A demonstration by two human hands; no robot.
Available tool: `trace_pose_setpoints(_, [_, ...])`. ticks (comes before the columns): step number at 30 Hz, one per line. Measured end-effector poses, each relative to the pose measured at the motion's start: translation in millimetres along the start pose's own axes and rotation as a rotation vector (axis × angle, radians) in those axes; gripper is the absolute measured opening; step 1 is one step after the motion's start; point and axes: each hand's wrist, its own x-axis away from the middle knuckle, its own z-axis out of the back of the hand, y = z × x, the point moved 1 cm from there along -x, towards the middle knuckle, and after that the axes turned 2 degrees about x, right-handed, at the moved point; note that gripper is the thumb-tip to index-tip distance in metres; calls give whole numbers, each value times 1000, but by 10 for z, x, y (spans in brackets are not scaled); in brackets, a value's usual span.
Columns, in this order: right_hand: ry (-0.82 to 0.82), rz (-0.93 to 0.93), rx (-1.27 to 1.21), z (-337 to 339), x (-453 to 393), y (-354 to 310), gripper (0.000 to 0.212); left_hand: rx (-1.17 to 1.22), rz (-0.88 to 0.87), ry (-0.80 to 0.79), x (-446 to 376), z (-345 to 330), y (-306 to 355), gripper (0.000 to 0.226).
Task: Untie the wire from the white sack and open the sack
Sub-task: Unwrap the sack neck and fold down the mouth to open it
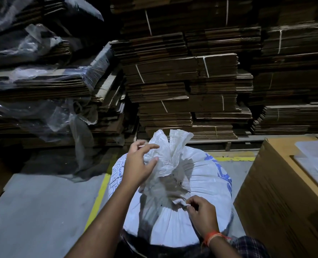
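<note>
head view: the white sack (182,216) stands full on the grey floor (42,211) right in front of you, its gathered neck (170,157) rising in the middle of the top with the loose mouth flaring upward. blue print runs down its left and right sides. your left hand (138,164) is at the left side of the neck, fingers and thumb loosely spread, the thumb tip and a fingertip touching the crumpled fabric; that grip is not closed around anything. your right hand (201,211) sits on the near side of the sack top, its grip pressed together in a pinch on a small fold of fabric at the base of the gathered part. you cannot tell whether the wire lies in that pinch; it is too small and dark to make out. an orange thread band (213,237) circles your right wrist, above a checked sleeve (249,246).

a yellow floor line (98,200) runs beside the sack on the left and behind it. a large cardboard carton (277,202) stands just to the right of the sack. behind, stacks of flattened cardboard boxes (182,81) tied with white string fill the background, and on the left more stacks are wrapped in clear plastic sheeting (42,75).
</note>
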Motion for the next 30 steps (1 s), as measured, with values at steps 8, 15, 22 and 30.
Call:
trace_pose_setpoints(8, [-5, -21, 12, 37, -2, 77, 25, -86, 197, -9, -67, -183, -198, 20])
trace_pose_setpoints(15, [-8, -26, 33, 51, -1, 73, 24, 15, 271, 86, -4, -195, -178, 12])
trace_pose_setpoints(22, [-80, -7, 53, 130, -55, -34, 19, 57, 285, 91, 17, -222, -142, 10])
trace_pose_setpoints(30, [110, 159, 39, 788, -594, -784, 15, 117, 292, 89, 23, -345, -16, 13])
